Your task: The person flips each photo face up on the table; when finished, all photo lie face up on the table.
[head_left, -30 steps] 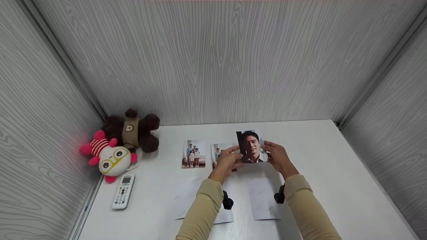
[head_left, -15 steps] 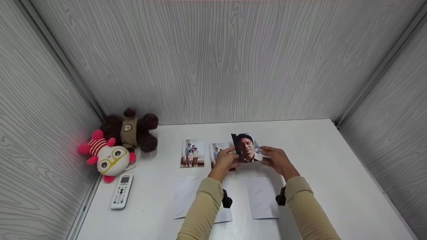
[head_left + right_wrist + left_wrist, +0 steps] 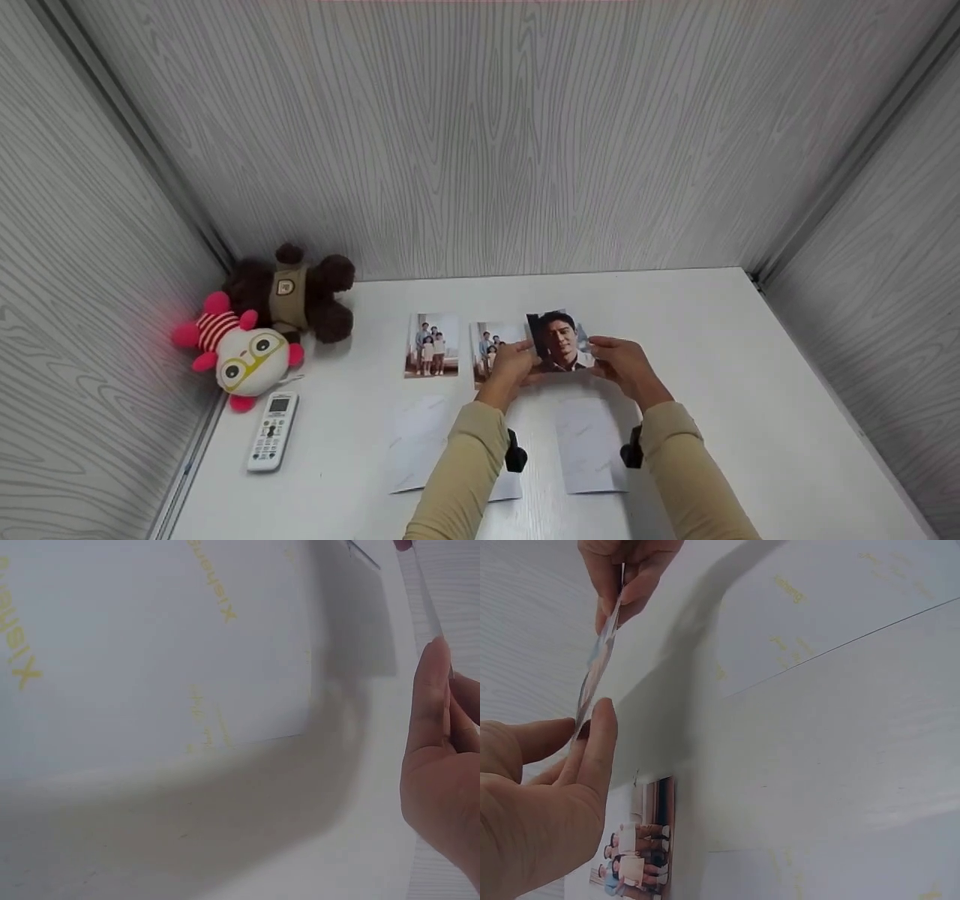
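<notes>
A portrait photo (image 3: 560, 342) is held up over the table between both hands. My left hand (image 3: 512, 367) pinches its left edge between thumb and fingers; in the left wrist view that hand (image 3: 547, 787) shows large, the photo (image 3: 596, 667) seen almost edge-on. On the opposite edge my right hand (image 3: 622, 364) pinches it, and the right wrist view shows the same hand (image 3: 442, 742) with the thin sheet (image 3: 429, 604). A family photo (image 3: 487, 346) lies partly covered behind my left hand. Left of it, another family photo (image 3: 433, 345) lies face up.
Face-down white photo sheets lie nearer me: one at right (image 3: 592, 444), one at left (image 3: 417, 442), another partly under my left arm. At far left are a white remote (image 3: 273, 431), a pink-and-white plush toy (image 3: 253, 361) and a brown plush bear (image 3: 291, 296). Grained walls enclose the table.
The portrait photo has come down a little toward the table, held in both hands throughout. It shifted slightly left, then back right. The other things stay where they were.
</notes>
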`<state>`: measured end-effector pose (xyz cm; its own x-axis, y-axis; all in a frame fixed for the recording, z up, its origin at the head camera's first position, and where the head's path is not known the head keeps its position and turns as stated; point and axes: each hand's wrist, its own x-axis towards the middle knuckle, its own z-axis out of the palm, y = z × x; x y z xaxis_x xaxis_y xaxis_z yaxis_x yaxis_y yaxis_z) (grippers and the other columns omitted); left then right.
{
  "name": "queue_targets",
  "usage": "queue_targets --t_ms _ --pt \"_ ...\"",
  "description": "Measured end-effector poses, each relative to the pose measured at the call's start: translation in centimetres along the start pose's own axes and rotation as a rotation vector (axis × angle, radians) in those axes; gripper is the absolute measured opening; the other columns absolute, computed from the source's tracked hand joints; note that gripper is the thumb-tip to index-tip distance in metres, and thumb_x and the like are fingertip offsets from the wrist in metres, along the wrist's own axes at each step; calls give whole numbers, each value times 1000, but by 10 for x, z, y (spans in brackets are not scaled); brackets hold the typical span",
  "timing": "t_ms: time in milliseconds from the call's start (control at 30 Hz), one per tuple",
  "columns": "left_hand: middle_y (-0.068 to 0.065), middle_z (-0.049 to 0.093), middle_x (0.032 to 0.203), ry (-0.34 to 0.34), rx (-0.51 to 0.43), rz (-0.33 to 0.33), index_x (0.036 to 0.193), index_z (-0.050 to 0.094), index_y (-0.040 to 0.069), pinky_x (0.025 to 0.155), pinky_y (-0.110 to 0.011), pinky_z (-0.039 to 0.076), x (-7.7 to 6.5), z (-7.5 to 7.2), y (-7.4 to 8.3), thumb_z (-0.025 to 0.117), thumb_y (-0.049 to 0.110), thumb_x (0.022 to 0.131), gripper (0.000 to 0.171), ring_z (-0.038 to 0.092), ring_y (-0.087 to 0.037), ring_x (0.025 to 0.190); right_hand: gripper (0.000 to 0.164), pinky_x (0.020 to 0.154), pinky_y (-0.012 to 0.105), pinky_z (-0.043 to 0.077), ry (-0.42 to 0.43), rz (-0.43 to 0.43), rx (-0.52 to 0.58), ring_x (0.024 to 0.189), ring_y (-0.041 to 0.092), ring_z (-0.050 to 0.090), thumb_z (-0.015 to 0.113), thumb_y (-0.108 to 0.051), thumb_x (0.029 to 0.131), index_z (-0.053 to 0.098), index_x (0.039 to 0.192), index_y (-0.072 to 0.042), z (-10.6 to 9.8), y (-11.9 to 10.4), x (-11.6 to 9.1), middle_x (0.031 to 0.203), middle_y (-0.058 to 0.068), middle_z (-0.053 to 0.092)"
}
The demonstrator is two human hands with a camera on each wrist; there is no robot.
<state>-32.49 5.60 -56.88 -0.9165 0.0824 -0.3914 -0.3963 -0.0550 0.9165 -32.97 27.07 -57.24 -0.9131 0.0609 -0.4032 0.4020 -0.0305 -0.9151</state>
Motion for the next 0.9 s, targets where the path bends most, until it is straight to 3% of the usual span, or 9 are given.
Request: queue_targets --t_ms 233,367,467,600,700,900 --pt "-26 56 141 -34 -97 -29 147 45 -9 100 -45 56 -3 8 -2 48 -7 89 58 64 -30 117 43 64 19 57 45 6 -41 72 6 56 59 -8 102 53 142 4 -1 5 -1 98 1 63" --pt "-17 61 116 -36 -142 -47 137 53 -11 104 -47 53 -1 9 -3 49 -7 90 47 61 -29 112 43 66 20 57 47 10 -62 72 7 59 58 -7 102 53 143 4 1 4 -1 97 2 65" --pt "-9 56 104 -40 -148 -62 135 54 -10 104 -46 53 1 10 -4 50 -6 90 45 60 -26 108 43 67 21 58 53 9 -72 74 7 61 57 -6 102 52 144 4 2 4 -2 101 4 66" --pt "-17 60 125 -55 -119 -91 144 50 -6 103 -46 54 0 11 -5 53 -2 92 52 61 -31 115 45 73 23 59 61 17 -96 81 10 63 56 -8 102 51 145 3 1 5 -2 113 10 66" --pt "-25 54 142 -73 -99 -116 147 48 -3 101 -49 55 -1 11 -4 57 3 94 54 59 -39 125 46 78 26 60 58 36 -107 89 13 65 56 -9 102 50 147 2 -1 7 -1 122 12 64" --pt "-23 49 150 -100 -48 -124 150 45 -1 103 -53 53 -2 11 -2 57 11 96 56 54 -41 133 45 81 28 60 68 60 -146 99 15 68 52 -13 104 50 146 2 -2 9 2 130 16 65"
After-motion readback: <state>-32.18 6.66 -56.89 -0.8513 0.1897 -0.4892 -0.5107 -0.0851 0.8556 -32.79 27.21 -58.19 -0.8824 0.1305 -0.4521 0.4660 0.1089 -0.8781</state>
